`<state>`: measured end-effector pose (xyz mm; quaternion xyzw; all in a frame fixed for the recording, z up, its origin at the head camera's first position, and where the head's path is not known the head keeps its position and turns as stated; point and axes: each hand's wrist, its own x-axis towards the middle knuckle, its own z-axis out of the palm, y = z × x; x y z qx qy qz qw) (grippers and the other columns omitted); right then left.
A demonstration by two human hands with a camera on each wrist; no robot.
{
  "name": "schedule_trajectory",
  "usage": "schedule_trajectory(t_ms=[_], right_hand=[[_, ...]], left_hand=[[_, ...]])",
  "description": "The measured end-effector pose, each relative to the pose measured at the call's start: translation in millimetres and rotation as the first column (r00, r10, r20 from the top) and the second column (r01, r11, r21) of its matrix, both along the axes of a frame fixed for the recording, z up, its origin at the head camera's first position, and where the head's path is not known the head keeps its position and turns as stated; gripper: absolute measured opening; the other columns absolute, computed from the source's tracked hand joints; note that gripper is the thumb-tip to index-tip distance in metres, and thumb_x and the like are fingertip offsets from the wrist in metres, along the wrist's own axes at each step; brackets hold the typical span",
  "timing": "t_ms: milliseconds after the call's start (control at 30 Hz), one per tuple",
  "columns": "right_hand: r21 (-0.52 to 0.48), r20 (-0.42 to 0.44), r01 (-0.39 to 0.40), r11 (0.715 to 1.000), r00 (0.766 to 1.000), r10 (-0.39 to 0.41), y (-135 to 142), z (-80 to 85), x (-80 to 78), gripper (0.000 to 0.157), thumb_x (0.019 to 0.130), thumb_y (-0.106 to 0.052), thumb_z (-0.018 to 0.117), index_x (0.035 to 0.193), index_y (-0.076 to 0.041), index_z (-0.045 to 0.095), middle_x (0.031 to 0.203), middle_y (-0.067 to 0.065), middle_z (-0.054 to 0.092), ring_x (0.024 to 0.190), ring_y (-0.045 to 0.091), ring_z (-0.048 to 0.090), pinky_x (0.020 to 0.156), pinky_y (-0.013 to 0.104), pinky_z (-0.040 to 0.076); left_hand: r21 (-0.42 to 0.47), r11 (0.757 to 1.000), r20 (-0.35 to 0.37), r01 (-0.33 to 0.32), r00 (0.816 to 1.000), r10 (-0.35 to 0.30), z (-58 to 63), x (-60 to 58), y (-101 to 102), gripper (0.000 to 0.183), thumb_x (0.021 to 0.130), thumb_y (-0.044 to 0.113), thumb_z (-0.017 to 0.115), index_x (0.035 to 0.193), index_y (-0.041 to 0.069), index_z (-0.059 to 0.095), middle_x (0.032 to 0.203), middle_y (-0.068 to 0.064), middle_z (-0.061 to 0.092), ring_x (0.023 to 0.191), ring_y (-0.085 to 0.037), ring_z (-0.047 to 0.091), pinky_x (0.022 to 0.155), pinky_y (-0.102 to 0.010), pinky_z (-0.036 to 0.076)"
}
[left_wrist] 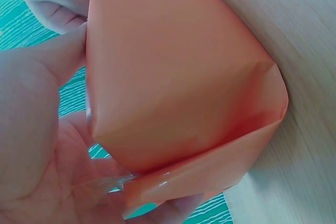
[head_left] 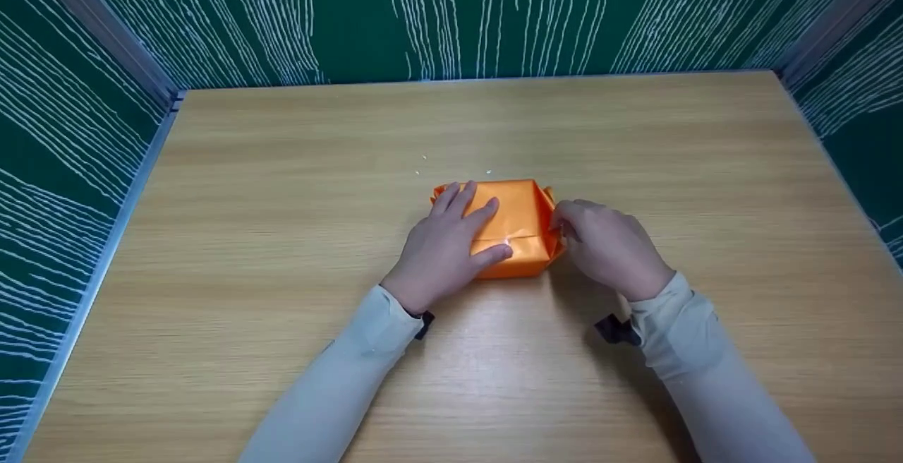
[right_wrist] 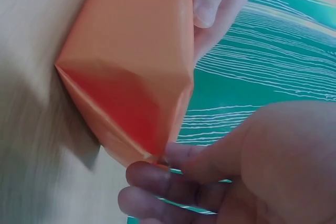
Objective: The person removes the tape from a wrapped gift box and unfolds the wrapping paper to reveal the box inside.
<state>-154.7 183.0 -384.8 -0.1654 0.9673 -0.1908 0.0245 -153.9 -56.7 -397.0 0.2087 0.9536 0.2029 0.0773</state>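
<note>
An orange paper-wrapped parcel lies on the wooden table in front of the person. Across the parcel's top left part rests the left hand, its fingers and thumb spread. At the right end, the right hand pinches the folded paper end between thumb and fingers. That end stands partly open, showing a deeper orange hollow in the right wrist view. In the left wrist view, the parcel's left end has a loose folded flap, with a shiny clear bit beside the fingers. What the paper encloses is hidden.
The light wooden table extends around the parcel. A few tiny white scraps lie beyond it. Green panels with white wavy lines stand along the back and both sides. Dark wrist straps show under the sleeves.
</note>
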Motion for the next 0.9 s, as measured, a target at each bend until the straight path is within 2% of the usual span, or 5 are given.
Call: schedule_trajectory(t_ms=[333, 467, 633, 733, 900], right_hand=[[-0.088, -0.132, -0.016, 0.996, 0.991, 0.004, 0.5, 7.7, 2.2, 0.018, 0.097, -0.006, 0.062, 0.112, -0.004, 0.071, 0.100, 0.011, 0.068, 0.078, 0.028, 0.063, 0.070, 0.042, 0.057], [-0.073, -0.172, -0.095, 0.993, 0.982, 0.081, -3.4, 10.5, 4.2, 0.026, 0.093, -0.016, 0.075, 0.117, -0.007, 0.071, 0.113, 0.010, 0.067, 0.091, 0.026, 0.065, 0.083, 0.043, 0.060], [-0.013, -0.187, -0.248, 0.969, 0.952, 0.241, -10.6, 7.4, 5.6, 0.039, 0.089, -0.025, 0.082, 0.123, -0.009, 0.072, 0.124, 0.009, 0.065, 0.105, 0.027, 0.065, 0.096, 0.045, 0.056], [0.013, -0.170, -0.298, 0.954, 0.940, 0.296, -13.6, 3.4, 5.3, 0.044, 0.087, -0.026, 0.085, 0.125, -0.009, 0.072, 0.127, 0.010, 0.065, 0.113, 0.031, 0.064, 0.101, 0.049, 0.053], [0.033, -0.124, -0.299, 0.954, 0.946, 0.300, -15.3, 0.3, 5.2, 0.044, 0.084, -0.025, 0.089, 0.122, -0.009, 0.075, 0.126, 0.010, 0.068, 0.111, 0.031, 0.067, 0.100, 0.051, 0.054]], left_hand=[[-0.018, 1.000, 0.011, -0.007, 1.000, 0.007, 1.2, 0.1, 0.6, 0.074, 0.098, 0.066, 0.055, 0.159, 0.027, 0.043, 0.170, -0.009, 0.025, 0.158, -0.030, 0.016, 0.118, -0.051, 0.037], [-0.018, 1.000, 0.000, 0.004, 1.000, -0.004, 1.6, -1.3, 1.1, 0.074, 0.098, 0.066, 0.054, 0.159, 0.026, 0.043, 0.170, -0.010, 0.025, 0.158, -0.031, 0.017, 0.119, -0.052, 0.035], [-0.027, 1.000, -0.019, 0.015, 1.000, -0.015, 1.5, -1.2, 0.2, 0.073, 0.099, 0.065, 0.054, 0.159, 0.025, 0.043, 0.170, -0.011, 0.026, 0.158, -0.033, 0.017, 0.119, -0.054, 0.035], [-0.035, 0.999, -0.022, 0.007, 1.000, -0.007, 0.8, -1.1, -0.2, 0.074, 0.098, 0.066, 0.054, 0.159, 0.026, 0.042, 0.170, -0.010, 0.026, 0.158, -0.033, 0.016, 0.121, -0.058, 0.028], [-0.054, 0.998, -0.063, 0.016, 0.998, -0.019, 0.1, -1.1, -0.7, 0.072, 0.099, 0.068, 0.051, 0.158, 0.028, 0.044, 0.169, -0.009, 0.030, 0.158, -0.033, 0.016, 0.122, -0.066, 0.006]])
